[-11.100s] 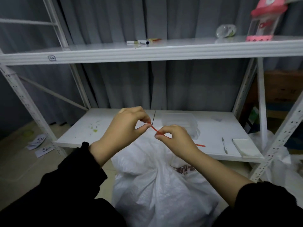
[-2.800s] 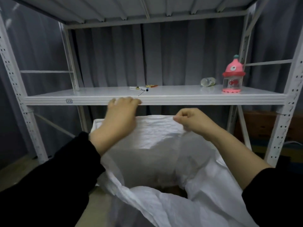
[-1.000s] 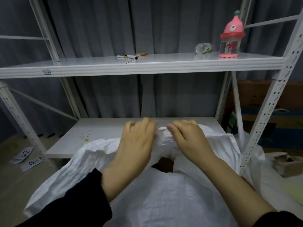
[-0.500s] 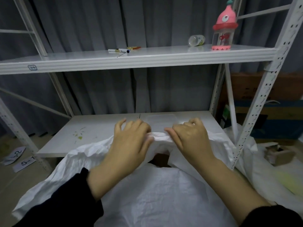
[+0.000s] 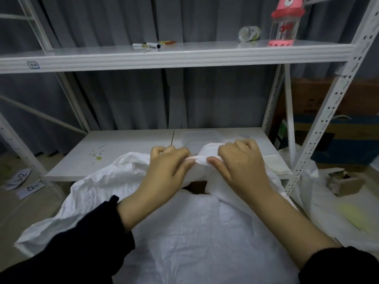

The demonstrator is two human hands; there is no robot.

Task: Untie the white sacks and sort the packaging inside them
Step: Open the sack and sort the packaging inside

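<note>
A large white woven sack (image 5: 196, 228) fills the lower middle of the view, its mouth untied. My left hand (image 5: 166, 173) and my right hand (image 5: 240, 167) both grip the far rim of the sack's mouth, close together, thumbs pinching the bunched cloth. A dark gap (image 5: 195, 186) under the rim shows something brown inside; what it is cannot be made out. The sack's loose cloth spreads out to the left.
A white metal rack stands ahead: its lower shelf (image 5: 123, 148) holds a clear plastic box (image 5: 200, 137); the upper shelf (image 5: 184, 53) carries markers (image 5: 146, 45), a bottle and a pink toy bottle (image 5: 286, 21). Another white sack (image 5: 320, 203) and a small cardboard box (image 5: 346, 184) lie right. Numbered paper labels (image 5: 30, 187) lie left.
The red tie came off the sack and its mouth was pulled open. Over the last second both hands lowered the far rim slightly, staying clenched on it.
</note>
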